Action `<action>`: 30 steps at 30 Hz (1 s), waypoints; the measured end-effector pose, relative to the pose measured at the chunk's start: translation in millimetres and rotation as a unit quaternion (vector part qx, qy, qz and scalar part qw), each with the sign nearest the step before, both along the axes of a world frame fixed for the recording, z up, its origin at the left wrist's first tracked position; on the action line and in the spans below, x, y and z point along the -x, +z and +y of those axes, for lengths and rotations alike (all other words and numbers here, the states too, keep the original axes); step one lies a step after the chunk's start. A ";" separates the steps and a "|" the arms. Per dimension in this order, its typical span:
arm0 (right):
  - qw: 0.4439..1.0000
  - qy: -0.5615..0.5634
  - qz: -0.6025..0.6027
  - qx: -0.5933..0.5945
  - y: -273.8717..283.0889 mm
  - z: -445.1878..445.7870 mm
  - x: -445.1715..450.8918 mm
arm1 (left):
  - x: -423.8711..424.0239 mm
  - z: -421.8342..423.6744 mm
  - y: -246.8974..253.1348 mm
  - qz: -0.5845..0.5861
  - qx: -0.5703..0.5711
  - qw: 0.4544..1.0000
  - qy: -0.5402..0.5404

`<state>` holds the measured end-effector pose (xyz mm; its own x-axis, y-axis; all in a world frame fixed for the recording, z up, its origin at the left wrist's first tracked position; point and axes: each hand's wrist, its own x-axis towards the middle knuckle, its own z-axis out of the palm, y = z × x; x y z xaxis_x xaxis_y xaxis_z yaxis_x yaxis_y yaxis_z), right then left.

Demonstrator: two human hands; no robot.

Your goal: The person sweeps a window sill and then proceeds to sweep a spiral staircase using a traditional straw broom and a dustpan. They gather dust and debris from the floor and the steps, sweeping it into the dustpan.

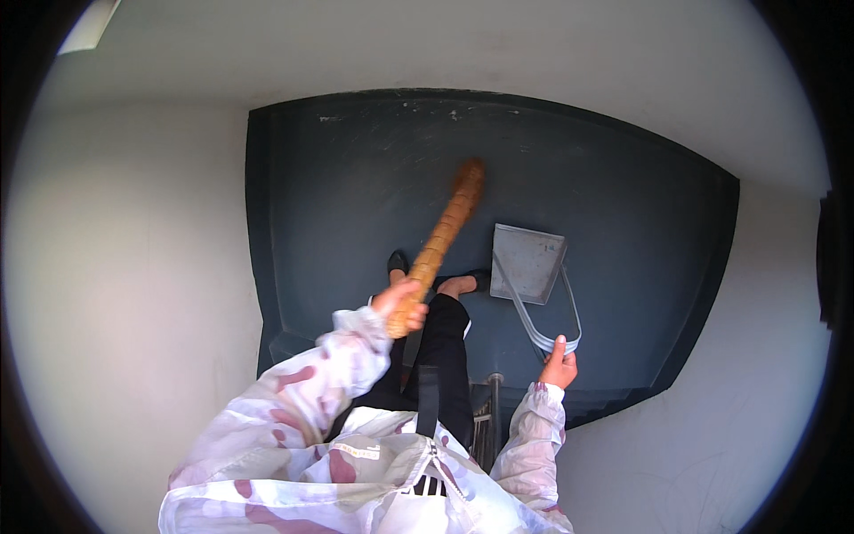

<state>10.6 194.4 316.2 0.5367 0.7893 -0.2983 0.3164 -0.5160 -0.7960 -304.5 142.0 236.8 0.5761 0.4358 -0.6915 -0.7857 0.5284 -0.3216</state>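
A short broom [437, 243] with a bound, tan, segmented handle is in the fist of my left hand [401, 304]. It slants up and to the right, and its reddish-brown head is blurred over the dark floor. My right hand [559, 364] grips the looped grey handle [534, 334] of a dustpan. The flat grey pan [530, 263] of that dustpan is near the floor, just right of my right shoe; whether it touches the floor I cannot tell. A few small specks mark the pan.
Dark grey floor [360, 180] spreads before me, with pale scuffs near the far wall [434, 47]. Light walls with a dark skirting band enclose it. Behind my right side are a metal railing [495, 407] and descending stair steps [600, 402]. My black shoes [397, 261] stand close to the broom.
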 end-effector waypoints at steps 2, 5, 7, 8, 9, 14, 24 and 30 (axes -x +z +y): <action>1.000 0.002 0.005 0.008 -2.9 -1.2 -4.4 | 40.2 -22.4 5.1 0.066 -0.041 0.997 0.004; 1.000 0.010 0.006 -0.007 -4.3 -1.2 -8.5 | 69.7 -32.8 3.1 0.242 -0.025 0.970 -0.014; 1.000 0.016 0.009 -0.012 -5.9 0.7 -4.7 | 98.4 -24.6 -29.9 0.287 0.043 0.957 0.011; 1.000 0.020 0.006 -0.012 -6.6 1.3 -1.3 | 118.5 -15.6 -53.6 0.276 0.074 0.958 0.027; 1.000 0.027 0.003 -0.007 -6.9 2.5 0.2 | 137.3 -7.6 -76.5 0.247 0.094 0.963 0.048; 0.999 0.034 0.026 0.012 3.3 5.5 22.7 | 170.4 53.8 -105.7 0.215 0.136 0.962 0.094; 1.000 0.016 -0.013 0.006 -4.9 1.4 2.8 | -84.0 5.2 -4.6 0.356 -0.054 0.924 -0.129; 0.999 0.000 -0.029 0.017 -11.8 -4.0 -11.6 | 5.3 -19.9 -10.1 0.164 -0.081 0.975 -0.130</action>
